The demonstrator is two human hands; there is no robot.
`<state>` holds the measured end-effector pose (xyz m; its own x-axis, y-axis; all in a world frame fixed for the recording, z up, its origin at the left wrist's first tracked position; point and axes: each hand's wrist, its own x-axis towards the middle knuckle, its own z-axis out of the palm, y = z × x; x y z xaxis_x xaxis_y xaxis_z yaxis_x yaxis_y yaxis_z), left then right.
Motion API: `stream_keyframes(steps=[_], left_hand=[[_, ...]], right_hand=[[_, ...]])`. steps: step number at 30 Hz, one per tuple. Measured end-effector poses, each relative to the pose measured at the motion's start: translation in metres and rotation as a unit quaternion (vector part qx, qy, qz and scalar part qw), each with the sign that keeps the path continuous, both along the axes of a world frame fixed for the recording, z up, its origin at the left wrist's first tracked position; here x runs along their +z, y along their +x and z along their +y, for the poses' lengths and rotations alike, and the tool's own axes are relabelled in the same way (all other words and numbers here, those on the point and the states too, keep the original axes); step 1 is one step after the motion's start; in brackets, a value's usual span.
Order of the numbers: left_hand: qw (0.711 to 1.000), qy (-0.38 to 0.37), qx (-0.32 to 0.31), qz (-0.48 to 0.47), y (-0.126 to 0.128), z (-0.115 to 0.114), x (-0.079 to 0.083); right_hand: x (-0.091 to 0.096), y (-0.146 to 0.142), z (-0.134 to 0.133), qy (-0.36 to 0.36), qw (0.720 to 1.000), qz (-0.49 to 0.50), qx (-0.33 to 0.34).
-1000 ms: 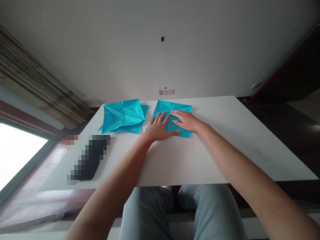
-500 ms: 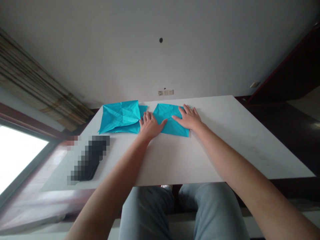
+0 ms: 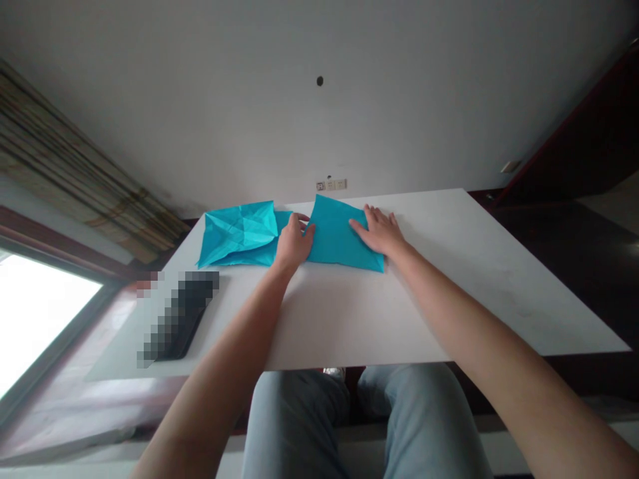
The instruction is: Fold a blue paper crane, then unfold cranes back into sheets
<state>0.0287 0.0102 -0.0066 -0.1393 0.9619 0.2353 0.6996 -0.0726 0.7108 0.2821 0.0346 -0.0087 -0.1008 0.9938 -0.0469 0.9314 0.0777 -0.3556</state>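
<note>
A folded blue paper sheet [image 3: 339, 238] lies on the white table [image 3: 424, 293] near its far edge. My left hand [image 3: 292, 241] pinches the sheet's left edge and lifts it a little. My right hand [image 3: 380, 231] rests flat on the sheet's right part, fingers spread. Left of them sits a second, creased blue paper piece [image 3: 239, 233], partly behind my left hand.
A dark blurred-out object [image 3: 178, 315] lies on the table's left side. Behind the table stands a white wall with a socket [image 3: 331, 184]. A curtain [image 3: 74, 179] and a bright window [image 3: 34, 313] are at the left. My knees [image 3: 369, 419] show below the table's near edge.
My hands slid apart from the sheet's middle to its sides. The left hand went from lying flat to gripping the left edge, which now stands up slightly.
</note>
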Motion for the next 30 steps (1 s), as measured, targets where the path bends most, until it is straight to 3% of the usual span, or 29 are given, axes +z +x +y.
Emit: stream_keyframes(steps=[5, 10, 13, 24, 30], left_hand=[[0.981, 0.077, -0.010, -0.176, -0.001, 0.009, 0.001], [0.959, 0.197, 0.031, -0.203, -0.010, 0.011, 0.009], [0.945, 0.227, 0.075, -0.224, -0.018, 0.013, 0.014], [0.906, 0.198, 0.270, -0.257, -0.028, 0.001, 0.028], [0.889, 0.139, 0.328, -0.288, -0.030, -0.004, 0.031]], right_hand=[[-0.004, 0.007, 0.006, 0.028, 0.999, 0.033, -0.027], [-0.005, 0.006, 0.005, 0.033, 0.999, 0.024, -0.029], [-0.006, 0.005, 0.005, 0.039, 0.998, 0.024, -0.037], [-0.006, 0.004, 0.004, 0.050, 0.998, 0.011, -0.035], [-0.006, 0.002, 0.003, 0.054, 0.998, -0.001, -0.030]])
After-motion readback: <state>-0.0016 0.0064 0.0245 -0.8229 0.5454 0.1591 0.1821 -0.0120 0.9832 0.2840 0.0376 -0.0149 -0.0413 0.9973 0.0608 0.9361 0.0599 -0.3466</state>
